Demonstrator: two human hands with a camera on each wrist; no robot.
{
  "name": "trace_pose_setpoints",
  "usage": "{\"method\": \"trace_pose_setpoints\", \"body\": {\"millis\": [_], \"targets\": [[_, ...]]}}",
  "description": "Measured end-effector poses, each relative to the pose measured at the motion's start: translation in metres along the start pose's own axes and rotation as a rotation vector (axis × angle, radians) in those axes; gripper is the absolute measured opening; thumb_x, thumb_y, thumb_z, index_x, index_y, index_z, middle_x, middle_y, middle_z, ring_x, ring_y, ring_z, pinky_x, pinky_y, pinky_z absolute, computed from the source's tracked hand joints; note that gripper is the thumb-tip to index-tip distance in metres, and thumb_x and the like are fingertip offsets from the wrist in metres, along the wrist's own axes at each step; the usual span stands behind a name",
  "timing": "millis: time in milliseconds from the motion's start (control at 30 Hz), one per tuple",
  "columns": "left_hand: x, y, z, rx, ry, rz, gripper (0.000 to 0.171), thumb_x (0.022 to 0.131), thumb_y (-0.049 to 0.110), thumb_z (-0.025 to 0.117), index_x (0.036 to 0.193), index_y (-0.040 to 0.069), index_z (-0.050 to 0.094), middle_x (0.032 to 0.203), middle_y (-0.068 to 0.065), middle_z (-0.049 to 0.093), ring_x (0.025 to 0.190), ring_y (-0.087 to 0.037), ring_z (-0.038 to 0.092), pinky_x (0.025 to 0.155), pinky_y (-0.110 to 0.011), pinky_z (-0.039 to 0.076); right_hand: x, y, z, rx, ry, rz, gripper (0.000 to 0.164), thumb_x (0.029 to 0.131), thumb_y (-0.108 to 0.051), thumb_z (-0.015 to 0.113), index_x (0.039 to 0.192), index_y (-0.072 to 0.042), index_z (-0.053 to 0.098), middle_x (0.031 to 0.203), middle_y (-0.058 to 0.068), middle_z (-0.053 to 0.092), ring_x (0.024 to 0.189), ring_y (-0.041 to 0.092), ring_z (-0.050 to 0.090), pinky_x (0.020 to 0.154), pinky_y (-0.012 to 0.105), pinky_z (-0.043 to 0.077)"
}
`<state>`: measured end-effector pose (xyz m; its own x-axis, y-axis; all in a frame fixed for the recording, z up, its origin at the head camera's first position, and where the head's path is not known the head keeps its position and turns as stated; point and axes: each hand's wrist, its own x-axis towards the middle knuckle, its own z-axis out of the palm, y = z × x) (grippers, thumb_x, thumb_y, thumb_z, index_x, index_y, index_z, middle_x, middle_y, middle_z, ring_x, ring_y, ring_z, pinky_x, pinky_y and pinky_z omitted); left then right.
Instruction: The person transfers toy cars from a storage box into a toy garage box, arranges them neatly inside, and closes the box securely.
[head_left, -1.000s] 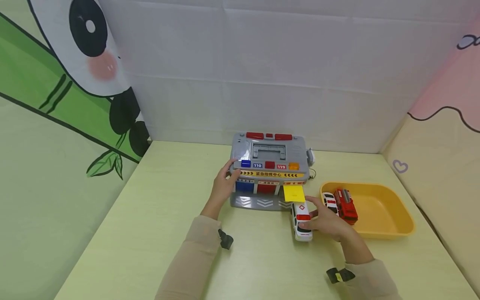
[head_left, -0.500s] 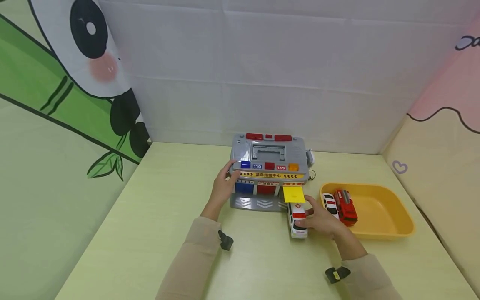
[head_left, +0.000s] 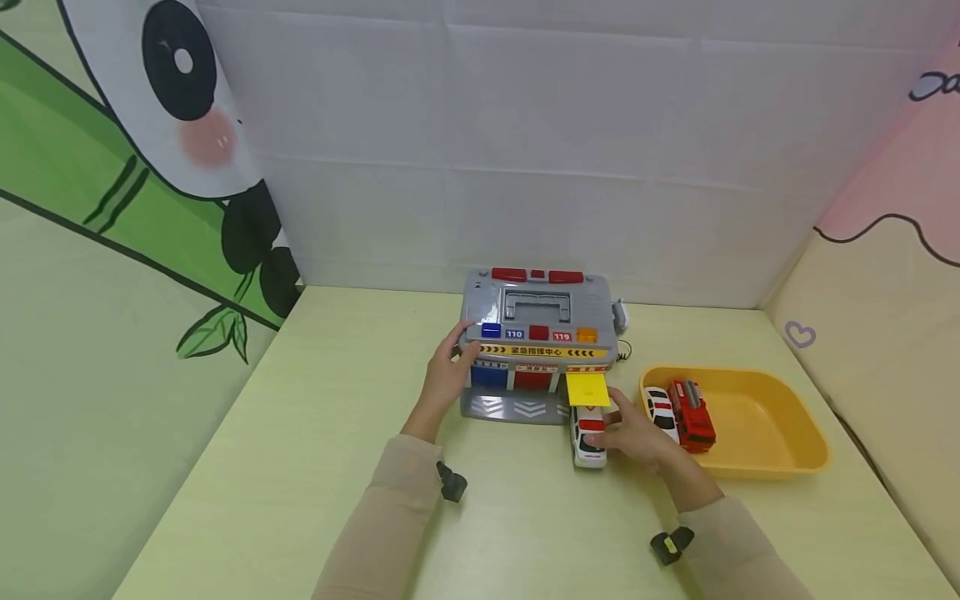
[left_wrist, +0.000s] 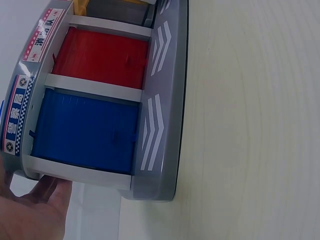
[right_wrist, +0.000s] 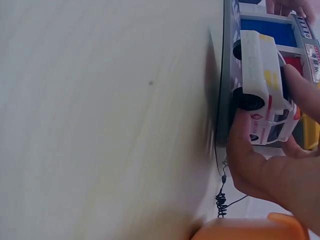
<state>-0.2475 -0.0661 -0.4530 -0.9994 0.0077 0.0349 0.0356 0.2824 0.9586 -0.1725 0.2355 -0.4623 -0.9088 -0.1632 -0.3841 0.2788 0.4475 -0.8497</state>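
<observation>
A grey toy emergency station (head_left: pixel 592 292) stands near the back wall, with a carry handle on top and a blue door (left_wrist: pixel 87 132) and a red door (left_wrist: pixel 102 57) shown closed. Its yellow door (head_left: pixel 588 390) is raised at the right bay. My left hand (head_left: pixel 442 379) grips the station's left front corner, thumb and fingers around the edge. Between thumb and fingers, my right hand (head_left: pixel 637 433) pinches a white toy ambulance (head_left: pixel 590 450) with red markings. One end of the ambulance lies under the raised yellow door, over the station's ramp; that end is hidden in the head view.
A yellow tray (head_left: pixel 780 417) to the right holds a white toy car (head_left: pixel 661 410) and a red toy fire truck (head_left: pixel 692 415) at its left end. A coiled black cord (right_wrist: pixel 221 200) hangs by the station's right side. A white wall closes off the back.
My right hand has slid the ambulance left and farther toward the right bay, so more of it is under the yellow door. The left hand has stayed on the station's corner.
</observation>
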Motion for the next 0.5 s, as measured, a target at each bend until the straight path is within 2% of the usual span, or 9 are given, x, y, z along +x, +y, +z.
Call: {"method": "trace_pose_setpoints", "body": {"millis": [300,500], "targets": [[0.0005,0.0012,-0.0001,0.004,-0.001,-0.005,0.045,0.1,0.039,0.052,0.144,0.032,0.046,0.144,-0.007,0.046,0.124,-0.03,0.048,0.097,-0.055,0.042,0.0081,0.0012,0.0004,0.041,-0.003,-0.035,0.092,0.085,-0.015,0.077,0.154,-0.014,0.017,0.132,0.026,0.038,0.115,0.04,0.04,0.084,0.04,0.049],[0.0013,0.001,0.0005,0.008,-0.003,-0.003,0.044,0.1,0.039,0.052,0.143,0.032,0.046,0.143,-0.007,0.046,0.123,-0.03,0.049,0.096,-0.055,0.042,0.0079,-0.0005,0.0016,0.026,0.005,-0.032,0.095,0.086,-0.016,0.076,0.155,-0.012,0.01,0.139,0.031,0.036,0.118,0.043,0.04,0.088,0.045,0.048]]}}
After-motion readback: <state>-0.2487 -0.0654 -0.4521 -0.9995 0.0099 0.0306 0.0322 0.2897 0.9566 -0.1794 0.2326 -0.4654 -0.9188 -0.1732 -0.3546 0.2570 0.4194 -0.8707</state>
